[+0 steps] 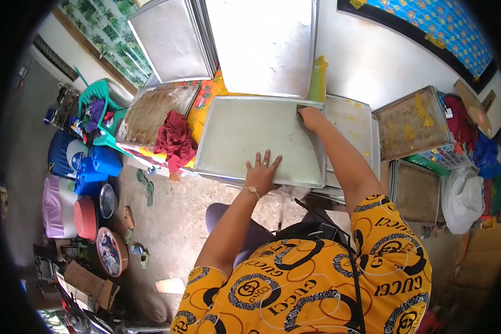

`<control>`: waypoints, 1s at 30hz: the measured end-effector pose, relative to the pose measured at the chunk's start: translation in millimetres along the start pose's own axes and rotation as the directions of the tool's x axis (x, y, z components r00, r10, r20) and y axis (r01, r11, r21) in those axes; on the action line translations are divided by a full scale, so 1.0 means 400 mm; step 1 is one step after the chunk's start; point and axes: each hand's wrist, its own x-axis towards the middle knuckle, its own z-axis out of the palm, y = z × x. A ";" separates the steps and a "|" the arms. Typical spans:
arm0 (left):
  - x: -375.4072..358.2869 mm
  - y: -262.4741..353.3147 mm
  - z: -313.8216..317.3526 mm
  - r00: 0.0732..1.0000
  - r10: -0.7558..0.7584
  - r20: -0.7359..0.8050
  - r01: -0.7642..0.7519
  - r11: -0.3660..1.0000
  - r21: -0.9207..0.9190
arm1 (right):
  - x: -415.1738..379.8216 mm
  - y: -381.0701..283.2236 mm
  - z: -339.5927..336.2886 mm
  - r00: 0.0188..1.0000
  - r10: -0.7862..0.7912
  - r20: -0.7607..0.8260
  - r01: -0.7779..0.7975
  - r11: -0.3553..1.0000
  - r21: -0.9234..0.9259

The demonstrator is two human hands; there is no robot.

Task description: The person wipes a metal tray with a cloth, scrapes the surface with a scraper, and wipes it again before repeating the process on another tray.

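A flat metal tray (239,133) with a raised rim lies in front of me. My left hand (263,171) rests on its near edge with the fingers spread, a ring on one finger. At the far right corner of the tray, my right hand (312,118) is closed round a small dark object, pressed against the surface. What that object is cannot be made out. To the left of the tray, a crumpled dark red cloth (175,139) hangs partly over the edge of a brown-stained tray (150,111).
Upright metal trays (261,44) lean behind. Stacked trays (348,131) and a stained tray (414,125) stand right. A green chair (101,92), blue containers (89,178) and basins (86,218) are left. Slippers (149,192) lie on the floor.
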 end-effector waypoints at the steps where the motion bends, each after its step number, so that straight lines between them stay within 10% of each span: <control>1: -0.021 -0.003 0.002 0.999 -0.030 -0.034 0.030 0.999 -0.010 | -0.015 -0.003 -0.011 1.000 0.002 -0.009 -0.002 1.000 0.015; 10: -0.193 -0.193 0.081 0.865 -0.155 -0.477 0.250 0.958 0.141 | -0.374 -0.247 -0.167 0.999 0.040 0.017 -0.043 0.976 0.215; 19: -0.179 -0.160 0.087 0.870 -0.054 -0.490 0.137 0.981 0.134 | -0.559 -0.346 -0.098 0.966 -0.202 0.160 0.198 0.979 0.037; 30: -0.186 -0.186 0.152 0.779 -0.119 -0.616 0.189 0.981 0.049 | -0.593 -0.332 -0.079 0.961 -0.089 0.263 0.111 0.991 -0.071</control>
